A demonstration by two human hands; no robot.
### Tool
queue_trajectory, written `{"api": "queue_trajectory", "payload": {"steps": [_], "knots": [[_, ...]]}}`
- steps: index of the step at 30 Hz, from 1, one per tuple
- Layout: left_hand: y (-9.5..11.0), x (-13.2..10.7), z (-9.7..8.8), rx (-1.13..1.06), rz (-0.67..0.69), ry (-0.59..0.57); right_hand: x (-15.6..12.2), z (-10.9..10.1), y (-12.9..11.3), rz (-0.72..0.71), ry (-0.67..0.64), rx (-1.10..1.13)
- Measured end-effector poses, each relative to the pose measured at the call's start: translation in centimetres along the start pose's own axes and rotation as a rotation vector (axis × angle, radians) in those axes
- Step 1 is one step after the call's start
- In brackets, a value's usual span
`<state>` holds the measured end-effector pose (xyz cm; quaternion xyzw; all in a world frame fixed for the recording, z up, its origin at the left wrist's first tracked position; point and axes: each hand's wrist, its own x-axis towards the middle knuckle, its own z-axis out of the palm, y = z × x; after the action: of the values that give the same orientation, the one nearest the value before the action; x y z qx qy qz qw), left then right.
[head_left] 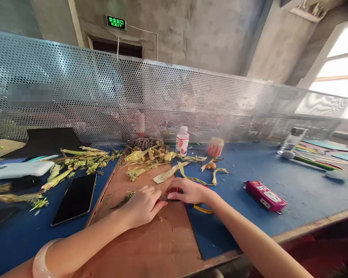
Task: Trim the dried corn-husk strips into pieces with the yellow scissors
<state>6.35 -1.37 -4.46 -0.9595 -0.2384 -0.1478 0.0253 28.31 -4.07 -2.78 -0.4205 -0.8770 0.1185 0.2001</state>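
My left hand [145, 204] is closed low over the brown board [162, 247], its thumb pointing toward the right hand. A green leafy sprig [127, 197] shows at its far left side; whether the fingers hold it cannot be made out. My right hand [188, 190] pinches, thumb against fingers, and a small dark piece shows between the two hands. What either hand grips is mostly hidden. Just beyond the fingertips lies a pale dried husk leaf [165, 175]. Tiny curled scraps [159, 218] rest on the board below the hands.
Behind are dried yellow husks [147, 154], a wiry bundle [146, 143], a white bottle [182, 141] and a jar [215, 147]. Left lie a black phone [75, 199] and plant stalks [84, 158]; right, a magenta pack [265, 197] and a clear flask [292, 139]. A perforated metal screen [168, 96] borders the table.
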Motion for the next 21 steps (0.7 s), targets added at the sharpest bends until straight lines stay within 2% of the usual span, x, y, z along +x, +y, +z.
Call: {"api": "queue_trajectory", "payload": {"steps": [2,5,10,17,21], "knots": [[0.0,0.0,0.0,0.006,0.009,-0.001,0.0,0.2,-0.9,-0.037,-0.102,0.065],[0.0,-0.1,0.0,0.006,0.015,-0.002,-0.3,0.3,-1.6,-0.020,-0.139,0.122],[0.1,-0.2,-0.5,-0.019,0.051,-0.011,-0.8,1.0,-2.1,0.015,-0.042,0.154],[0.0,0.0,-0.7,0.038,0.050,-0.039,-0.5,2.5,-3.0,0.080,0.142,0.071],[0.0,0.1,-0.5,0.049,0.044,-0.047,-0.5,2.8,-3.3,0.102,0.179,0.084]]}}
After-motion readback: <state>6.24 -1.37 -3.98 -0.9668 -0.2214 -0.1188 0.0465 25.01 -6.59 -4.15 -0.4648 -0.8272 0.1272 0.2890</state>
